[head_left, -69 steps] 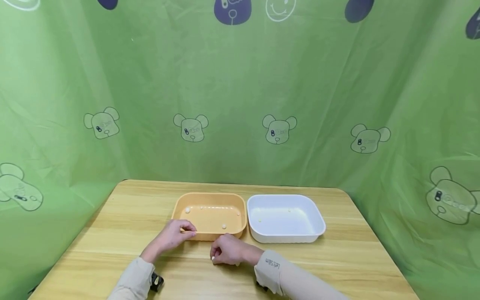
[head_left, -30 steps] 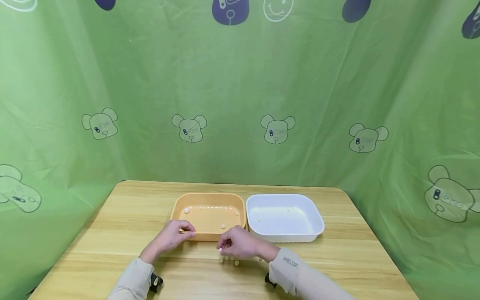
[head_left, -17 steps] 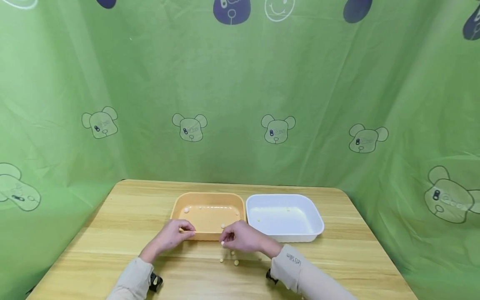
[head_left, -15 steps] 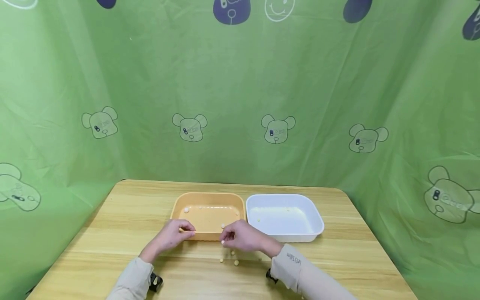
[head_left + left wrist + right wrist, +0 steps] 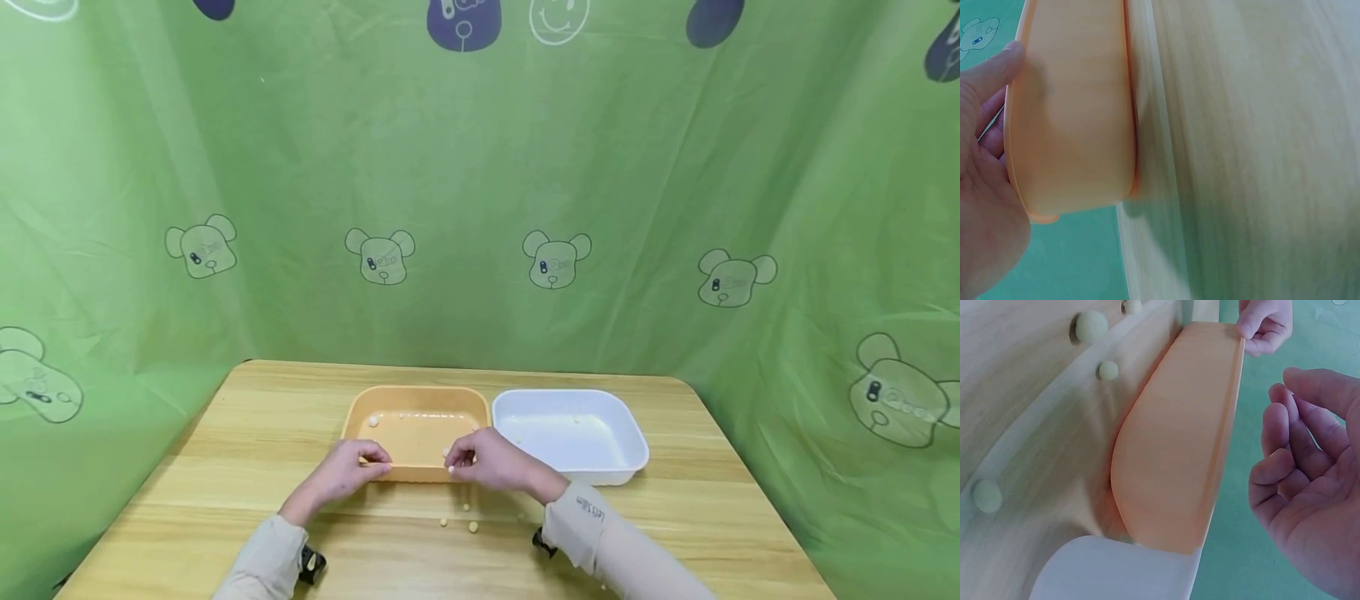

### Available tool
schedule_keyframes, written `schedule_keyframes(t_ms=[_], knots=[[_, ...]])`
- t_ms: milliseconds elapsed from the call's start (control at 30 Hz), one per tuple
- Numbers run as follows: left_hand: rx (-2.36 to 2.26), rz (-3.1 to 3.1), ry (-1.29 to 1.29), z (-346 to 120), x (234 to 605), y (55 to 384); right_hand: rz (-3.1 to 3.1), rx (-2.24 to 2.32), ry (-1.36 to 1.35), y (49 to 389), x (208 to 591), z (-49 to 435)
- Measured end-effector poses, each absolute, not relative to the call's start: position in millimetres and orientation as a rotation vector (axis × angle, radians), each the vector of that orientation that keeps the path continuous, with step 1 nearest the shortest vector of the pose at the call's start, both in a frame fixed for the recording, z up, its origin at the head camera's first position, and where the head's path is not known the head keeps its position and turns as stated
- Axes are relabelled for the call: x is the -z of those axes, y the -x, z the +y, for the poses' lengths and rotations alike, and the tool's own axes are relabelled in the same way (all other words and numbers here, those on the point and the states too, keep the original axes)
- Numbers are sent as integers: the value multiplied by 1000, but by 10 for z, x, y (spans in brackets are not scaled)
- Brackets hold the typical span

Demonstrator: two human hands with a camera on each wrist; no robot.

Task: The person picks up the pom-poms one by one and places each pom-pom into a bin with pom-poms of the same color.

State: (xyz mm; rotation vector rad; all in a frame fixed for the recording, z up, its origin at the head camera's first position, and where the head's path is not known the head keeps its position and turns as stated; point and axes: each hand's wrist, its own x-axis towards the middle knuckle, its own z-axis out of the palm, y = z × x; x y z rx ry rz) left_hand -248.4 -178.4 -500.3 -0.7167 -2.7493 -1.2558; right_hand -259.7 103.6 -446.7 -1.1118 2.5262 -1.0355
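Pinching the near rim of the orange tray [image 5: 417,425], the left hand [image 5: 347,468] steadies it at the table [image 5: 225,467] centre. Right hand [image 5: 487,460] has risen from the table front to the tray's near rim, fingers [image 5: 1291,434] loosely curled; a small pale bead [image 5: 451,470] shows at the fingertips, grip unclear. Loose beads [image 5: 472,526] lie on the table just in front. White tray [image 5: 573,435] sits touching the orange tray's right side. Bead looks about to go into the orange tray.
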Motion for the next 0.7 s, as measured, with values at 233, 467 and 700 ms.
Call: schedule_keyframes(t_ms=[233, 467, 700], knots=[[1253, -2749, 721, -1786, 5001, 2481, 2546, 1053, 1084, 2648, 4443, 1043], [1262, -2724, 731, -1783, 5015, 2485, 2548, 1084, 1010, 2685, 4415, 1022], [1256, -2737, 718, -1789, 5006, 2482, 2560, 1079, 994, 2753, 4403, 990]])
